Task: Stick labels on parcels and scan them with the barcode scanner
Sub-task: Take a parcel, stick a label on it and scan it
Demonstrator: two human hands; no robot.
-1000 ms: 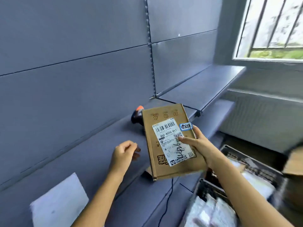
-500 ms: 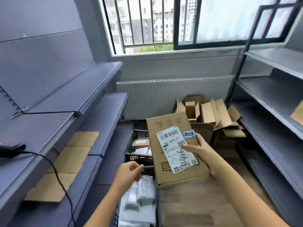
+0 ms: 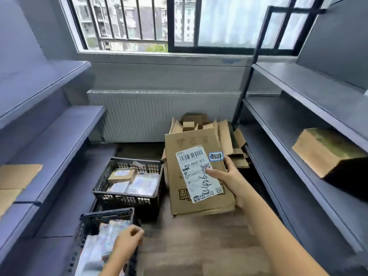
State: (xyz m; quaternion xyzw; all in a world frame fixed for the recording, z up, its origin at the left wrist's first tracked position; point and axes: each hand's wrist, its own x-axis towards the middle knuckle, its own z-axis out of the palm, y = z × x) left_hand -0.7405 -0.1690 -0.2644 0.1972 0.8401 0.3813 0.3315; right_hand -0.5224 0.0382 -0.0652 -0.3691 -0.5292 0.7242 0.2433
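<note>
While the right hand [image 3: 229, 177] clamped its fingers on the flat cardboard parcel [image 3: 191, 143] at its right edge, thumb on the label [image 3: 196, 176], the parcel hung above the floor [image 3: 199, 248]. It looked light and stiff, best held clear of the barcode [image 3: 192, 155]. Whether the left hand [image 3: 127, 242], fingers curled, held anything was unclear.

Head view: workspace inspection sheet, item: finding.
Surface: wooden floor between shelf racks.
Job's things: flat parcel with white label and blue-rimmed sticker; far crate and near crate hold parcels; scanner not in view.
Clutter: cardboard pile by the radiator.
Hands: right hand grips the parcel, thumb on label; left hand over near crate, fingers curled, hold unclear.
Cables: nothing seen.
Surroundings: left shelves, right shelves with a box, barred window.
</note>
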